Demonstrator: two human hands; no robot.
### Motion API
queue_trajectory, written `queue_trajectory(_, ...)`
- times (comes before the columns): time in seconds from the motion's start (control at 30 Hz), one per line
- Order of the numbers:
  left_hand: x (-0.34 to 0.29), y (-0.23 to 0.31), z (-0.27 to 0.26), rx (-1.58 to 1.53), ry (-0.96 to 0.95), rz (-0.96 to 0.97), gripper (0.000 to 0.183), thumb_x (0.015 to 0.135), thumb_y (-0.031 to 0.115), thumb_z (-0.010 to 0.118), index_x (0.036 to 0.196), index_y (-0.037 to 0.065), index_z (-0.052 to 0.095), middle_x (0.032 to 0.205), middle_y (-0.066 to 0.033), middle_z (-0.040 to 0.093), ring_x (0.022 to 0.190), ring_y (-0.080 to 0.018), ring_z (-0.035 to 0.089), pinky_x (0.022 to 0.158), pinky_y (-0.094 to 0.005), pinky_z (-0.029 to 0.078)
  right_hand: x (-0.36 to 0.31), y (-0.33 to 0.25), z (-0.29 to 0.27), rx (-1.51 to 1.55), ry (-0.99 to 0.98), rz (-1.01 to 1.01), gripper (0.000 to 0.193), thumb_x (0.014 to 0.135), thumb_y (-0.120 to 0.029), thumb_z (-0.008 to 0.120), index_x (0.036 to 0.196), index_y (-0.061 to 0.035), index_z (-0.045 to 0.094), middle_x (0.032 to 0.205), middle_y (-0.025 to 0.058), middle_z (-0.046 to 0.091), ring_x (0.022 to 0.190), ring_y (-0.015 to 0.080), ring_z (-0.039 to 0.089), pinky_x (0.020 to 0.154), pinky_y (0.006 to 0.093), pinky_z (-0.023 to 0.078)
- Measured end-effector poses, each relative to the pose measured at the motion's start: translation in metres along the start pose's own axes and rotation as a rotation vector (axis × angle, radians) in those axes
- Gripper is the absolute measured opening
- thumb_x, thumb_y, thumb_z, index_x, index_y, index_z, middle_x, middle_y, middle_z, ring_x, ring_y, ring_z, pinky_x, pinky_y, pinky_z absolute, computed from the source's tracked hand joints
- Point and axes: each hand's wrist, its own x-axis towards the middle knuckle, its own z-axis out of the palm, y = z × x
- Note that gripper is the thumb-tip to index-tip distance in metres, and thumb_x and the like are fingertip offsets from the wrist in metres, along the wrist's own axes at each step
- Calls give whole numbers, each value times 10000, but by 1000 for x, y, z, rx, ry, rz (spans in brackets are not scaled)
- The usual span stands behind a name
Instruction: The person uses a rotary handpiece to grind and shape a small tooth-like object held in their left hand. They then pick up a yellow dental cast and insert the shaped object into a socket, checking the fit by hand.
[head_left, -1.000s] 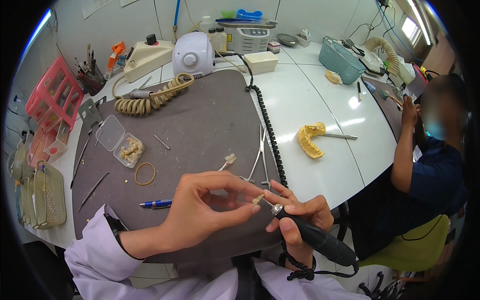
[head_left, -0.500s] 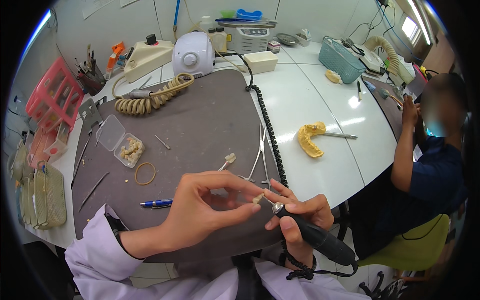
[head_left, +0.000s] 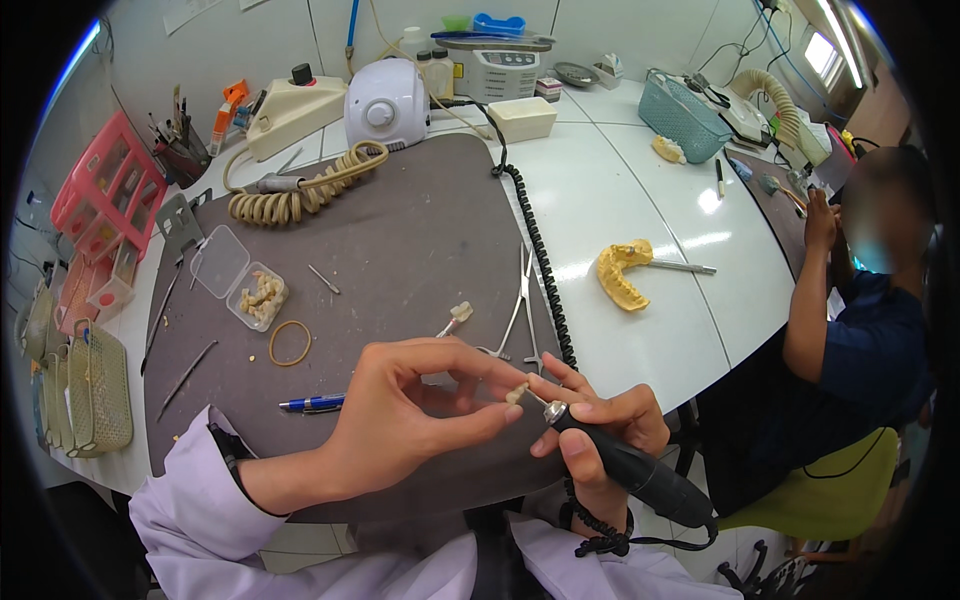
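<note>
Between the thumb and fingertips of my left hand (head_left: 425, 405) is a small cream dental crown piece (head_left: 516, 393). My right hand (head_left: 610, 425) grips a black rotary handpiece (head_left: 635, 465), its thin bur pointing left and meeting or nearly meeting the crown piece. Right fingertips lie close to the left ones. Beyond my left hand, another tooth-coloured piece (head_left: 461, 312) sits on the end of a thin holder. Metal forceps (head_left: 524, 300) lie just past my hands. A blue pen (head_left: 312, 404) is partly behind my left hand.
On the grey mat (head_left: 420, 220) are a clear box of tooth pieces (head_left: 262, 298), a rubber band (head_left: 290, 343) and a loose bur (head_left: 324, 279). A coiled black cord (head_left: 540, 265) runs along its right side. A yellow dental cast (head_left: 622, 275) lies farther right. A co-worker (head_left: 850, 310) sits at right.
Both hands keep nearly the same pose. The crown piece is turned slightly between the left fingertips against the bur. The view has shifted very little.
</note>
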Motion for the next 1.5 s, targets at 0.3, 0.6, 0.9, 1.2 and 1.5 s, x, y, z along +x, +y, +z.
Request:
queue_trajectory(0.3,-1,0,0,-12,-2,-18,245,729,-22,758,969,1,713,860,-37,657,718,-62,505,636,-193,398,-1,1,-2,16,-11,-3,170,827,7,635,947,-24,518,612,151,653,987,401,648,1072,595,284)
queue_trajectory(0.6,2,-8,-1,-184,-53,-108,210,831,-6,670,1039,-23,639,1004,-67,613,877,-112,563,825,-299,538,-3,-7,0,85,75,138,181,865,-40,615,960,-2,465,918,349,610,983,424,641,944,440,482)
queue_trajectory(0.9,7,-6,-8,-311,2,-182,189,926,87,584,1079,-22,602,1021,-55,586,947,-114,571,839,-327,560,-4,-3,-1,134,131,131,211,880,-42,613,1008,-6,449,1009,319,597,982,372,654,1008,446,434)
queue_trajectory(1.2,8,-5,-6,-284,-43,-202,195,933,82,572,1093,-21,610,1007,-57,586,928,-127,582,810,-355,578,0,-8,4,103,191,174,204,884,-116,606,978,-27,448,681,136,580,800,281,684,1086,554,305)
queue_trajectory(1.5,5,-6,-8,-318,-82,-201,186,902,34,587,1067,-47,614,1044,-101,593,958,-160,599,807,-386,592,5,-10,2,65,128,142,194,887,-95,601,992,-50,444,571,78,584,817,310,696,1106,610,211)
